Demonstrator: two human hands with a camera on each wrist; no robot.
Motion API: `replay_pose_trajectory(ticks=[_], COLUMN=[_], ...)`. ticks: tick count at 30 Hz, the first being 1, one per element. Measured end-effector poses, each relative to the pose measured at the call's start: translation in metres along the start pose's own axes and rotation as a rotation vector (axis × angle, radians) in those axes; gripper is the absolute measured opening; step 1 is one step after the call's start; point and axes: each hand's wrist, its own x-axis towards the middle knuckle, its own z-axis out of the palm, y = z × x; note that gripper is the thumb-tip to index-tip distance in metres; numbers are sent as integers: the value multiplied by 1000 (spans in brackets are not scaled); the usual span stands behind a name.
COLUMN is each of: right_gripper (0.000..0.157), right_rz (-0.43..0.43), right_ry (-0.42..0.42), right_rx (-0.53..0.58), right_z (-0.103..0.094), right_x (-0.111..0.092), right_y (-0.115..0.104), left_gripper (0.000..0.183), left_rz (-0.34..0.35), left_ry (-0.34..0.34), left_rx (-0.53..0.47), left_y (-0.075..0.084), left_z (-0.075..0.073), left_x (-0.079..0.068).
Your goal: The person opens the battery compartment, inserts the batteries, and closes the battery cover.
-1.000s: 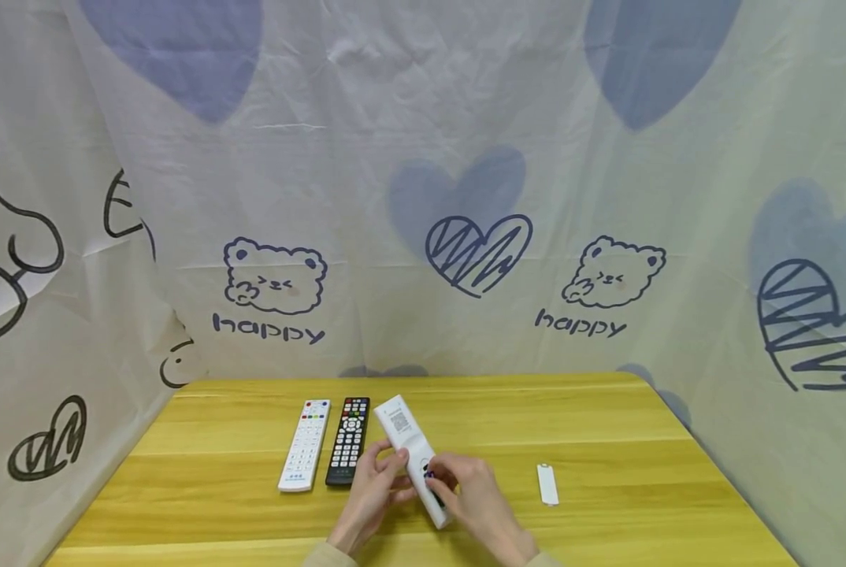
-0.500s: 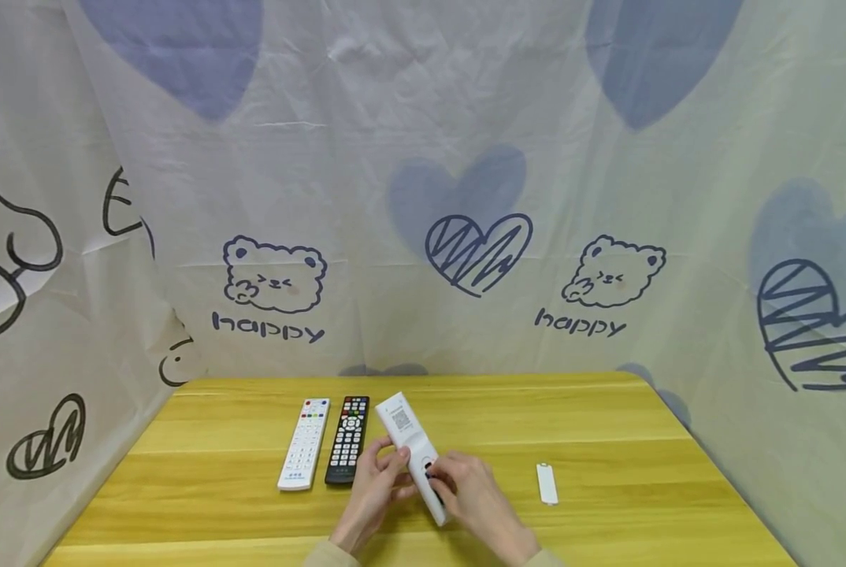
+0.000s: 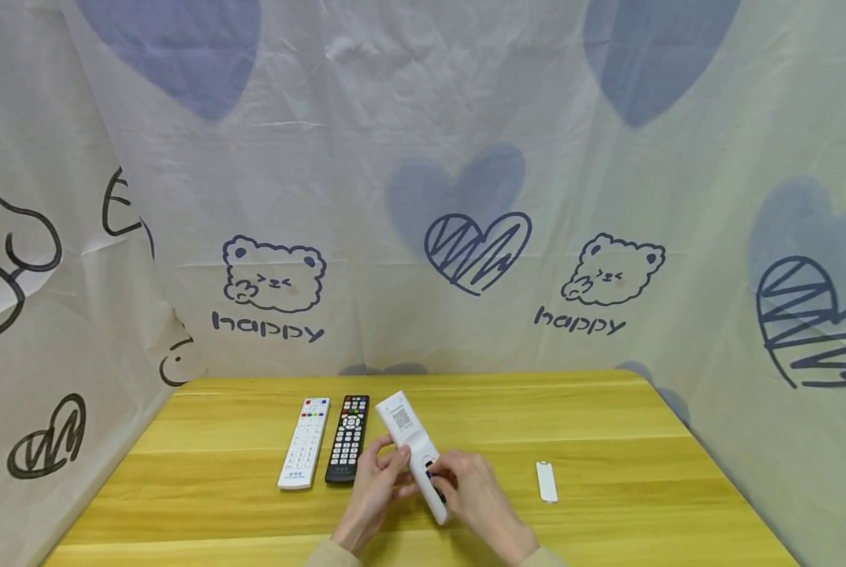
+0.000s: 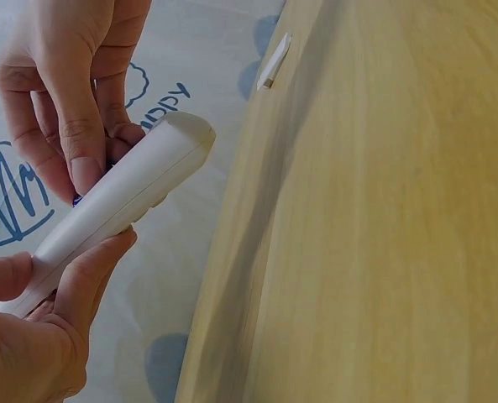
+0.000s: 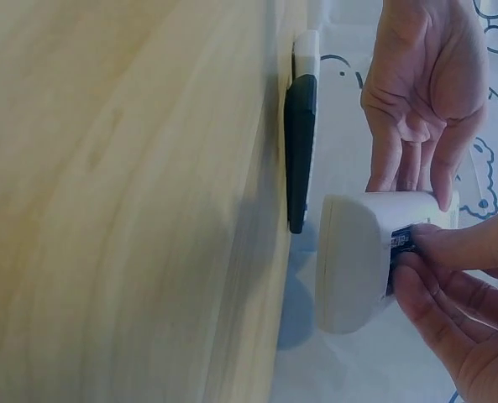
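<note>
A white remote control (image 3: 405,425) is held tilted, back side up, with its battery compartment uncovered. My left hand (image 3: 375,490) grips it along its sides, thumb on the near edge and fingers on the far one. At the compartment, my right hand (image 3: 474,494) pinches a dark battery (image 5: 401,241) between thumb and fingers. A bit of the battery's blue-purple end peeks out by the fingertips in the head view; the fingers hide much of the rest. The small white battery cover (image 3: 547,482) lies on the table to the right of this hand.
Left of the hands, a white remote (image 3: 304,445) and a black remote (image 3: 348,439) lie side by side, buttons up. All rest on a yellow wood-grain table (image 3: 628,441). A printed cloth (image 3: 366,197) with hearts and bears hangs behind.
The right fingertips shift slightly at the battery compartment. Both hands and the held remote otherwise stay in nearly the same place.
</note>
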Motion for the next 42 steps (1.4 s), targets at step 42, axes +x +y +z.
replay_pose_trajectory(ticks=[42], right_gripper=[13], right_rz=[267], right_ry=[-52], right_rx=[182], right_z=[-8], right_x=[9], right_y=[3], left_gripper=[40], left_rz=[48], left_ry=[-55], left_rx=[32], left_y=[3], left_z=[1], left_x=[-3])
